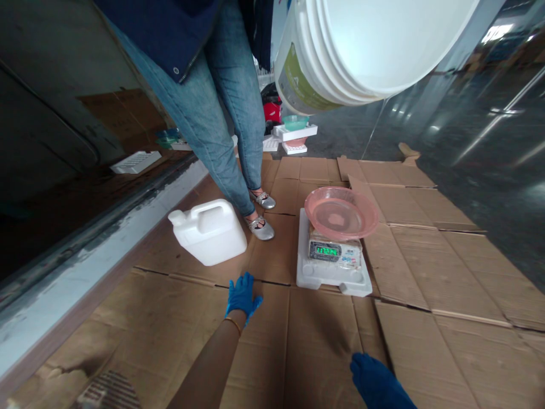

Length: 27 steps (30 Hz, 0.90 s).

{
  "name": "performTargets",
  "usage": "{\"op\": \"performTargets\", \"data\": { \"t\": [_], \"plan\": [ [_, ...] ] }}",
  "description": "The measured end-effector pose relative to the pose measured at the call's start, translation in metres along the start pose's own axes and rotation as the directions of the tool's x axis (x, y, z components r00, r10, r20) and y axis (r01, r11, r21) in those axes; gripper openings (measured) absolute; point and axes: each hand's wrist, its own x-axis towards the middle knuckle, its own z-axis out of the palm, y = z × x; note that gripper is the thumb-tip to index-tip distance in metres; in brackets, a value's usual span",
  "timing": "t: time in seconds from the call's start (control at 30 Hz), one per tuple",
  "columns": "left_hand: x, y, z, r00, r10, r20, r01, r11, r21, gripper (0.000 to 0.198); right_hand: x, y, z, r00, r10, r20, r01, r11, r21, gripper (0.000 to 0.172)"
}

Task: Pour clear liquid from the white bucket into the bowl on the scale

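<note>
My left hand (242, 296), in a blue glove, reaches low over the cardboard with its fingers spread and holds nothing. Just beyond it, a white plastic jug (210, 233) with a handle stands on the cardboard, apart from my fingers. My right hand (377, 382), also blue-gloved, is at the lower edge, its fingers bunched together and nothing visible in them. Ahead of it is a digital scale (334, 254) with lit green digits, set in a white foam tray (307, 277). A pink translucent basin (340, 213) rests on the scale.
A large white bucket (304, 68) is tilted overhead; what supports it is hidden. Another person (204, 108) in jeans stands beside the jug. Cardboard sheets (434, 267) cover the floor. Farther back, a green bowl (295, 121) tops white foam pieces. A pale ledge (76, 272) runs along the left.
</note>
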Motion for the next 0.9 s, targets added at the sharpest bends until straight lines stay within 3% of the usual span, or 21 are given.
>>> {"op": "performTargets", "data": {
  "t": [0.17, 0.33, 0.43, 0.57, 0.63, 0.9],
  "plan": [
    [0.001, 0.0, 0.0, 1.0, -0.003, 0.003, 0.003, 1.0, 0.002, 0.083, 0.002, -0.007, 0.003, 0.989, 0.137, 0.051, -0.141, 0.988, 0.067, 0.045],
    [0.001, -0.001, 0.001, 1.0, 0.0, 0.0, 0.0, 1.0, 0.002, 0.083, 0.003, -0.007, 0.001, 0.988, 0.142, 0.063, -0.145, 0.988, 0.044, 0.045],
    [0.002, -0.002, 0.002, 1.0, 0.002, -0.007, -0.002, 1.0, 0.003, 0.083, -0.005, -0.008, 0.016, 0.991, 0.122, 0.056, -0.124, 0.992, 0.031, 0.045],
    [0.003, -0.002, 0.003, 1.0, 0.001, -0.011, -0.001, 1.0, 0.004, 0.084, -0.014, -0.011, 0.044, 0.991, 0.116, -0.067, -0.111, 0.991, 0.075, 0.04],
    [0.003, -0.002, 0.003, 1.0, 0.003, -0.01, -0.003, 1.0, 0.003, 0.084, -0.016, -0.013, 0.05, 0.991, 0.121, -0.055, -0.117, 0.99, 0.075, 0.036],
    [0.002, -0.002, 0.003, 1.0, 0.005, -0.011, -0.005, 1.0, -0.003, 0.082, -0.02, -0.019, 0.031, 0.989, 0.123, 0.087, -0.127, 0.991, 0.035, 0.047]
  ]
}}
